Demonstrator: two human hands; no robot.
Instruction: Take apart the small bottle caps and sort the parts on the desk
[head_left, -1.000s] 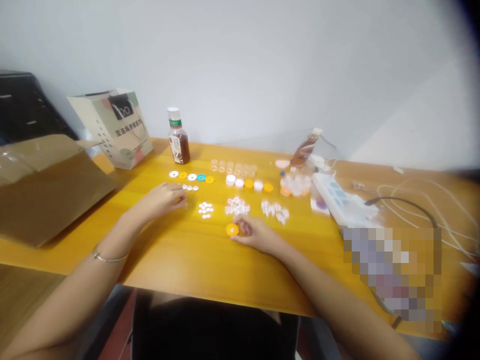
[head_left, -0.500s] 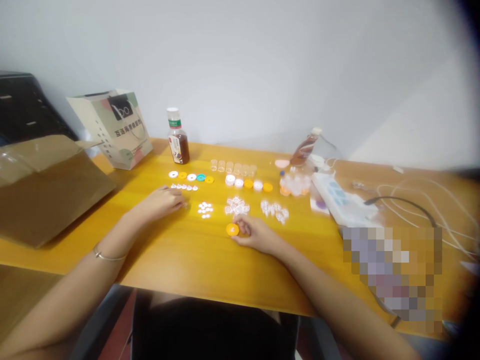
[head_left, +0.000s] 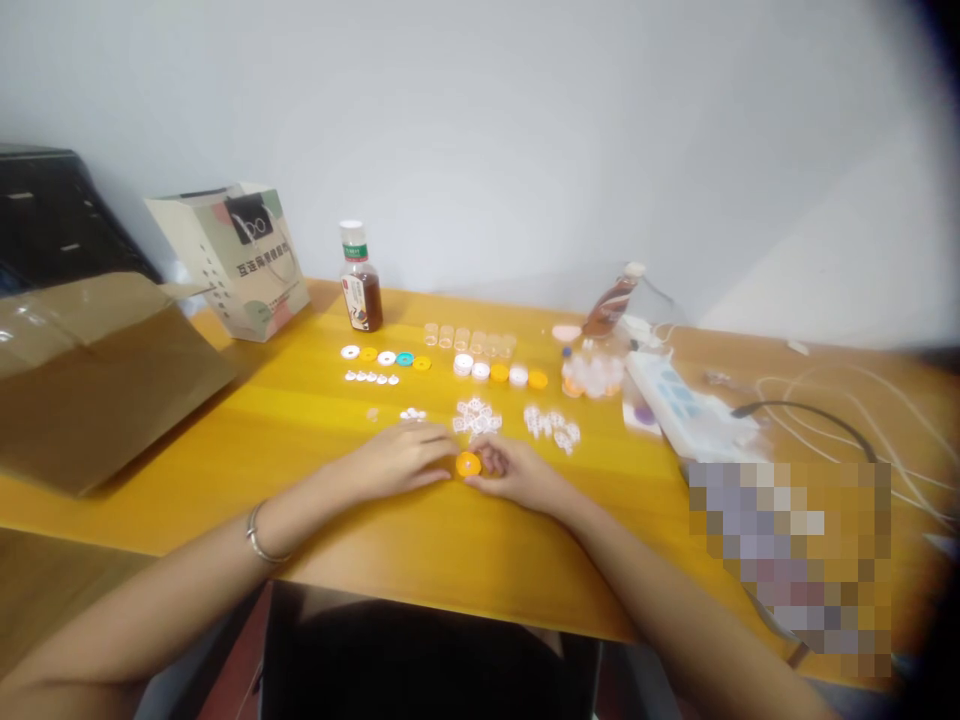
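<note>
My right hand (head_left: 517, 472) holds a small round orange cap (head_left: 469, 464) by its right edge, between thumb and fingers, with a small pale spot at its centre. My left hand (head_left: 409, 462) reaches in from the left. Its fingers stretch out and its thumb is apart, the tips close to the cap's left side; touching cannot be made out. Just beyond the hands lie a pile of white openwork pieces (head_left: 476, 417) and some small white discs (head_left: 412, 414), partly hidden by my left hand. More white pieces (head_left: 551, 426) lie to the right.
Behind are rows of small white pieces (head_left: 371, 378), coloured rings (head_left: 386, 358), white and orange caps (head_left: 499, 372) and clear cups (head_left: 469, 342). Bottles (head_left: 364, 290) and a paper bag (head_left: 262, 270) stand farther back. A cardboard box (head_left: 112, 380) is left; a power strip (head_left: 675, 390) and cables are right.
My left hand has moved right, from beside the row of small white pieces to the orange cap. My right hand keeps the cap in nearly the same place.
</note>
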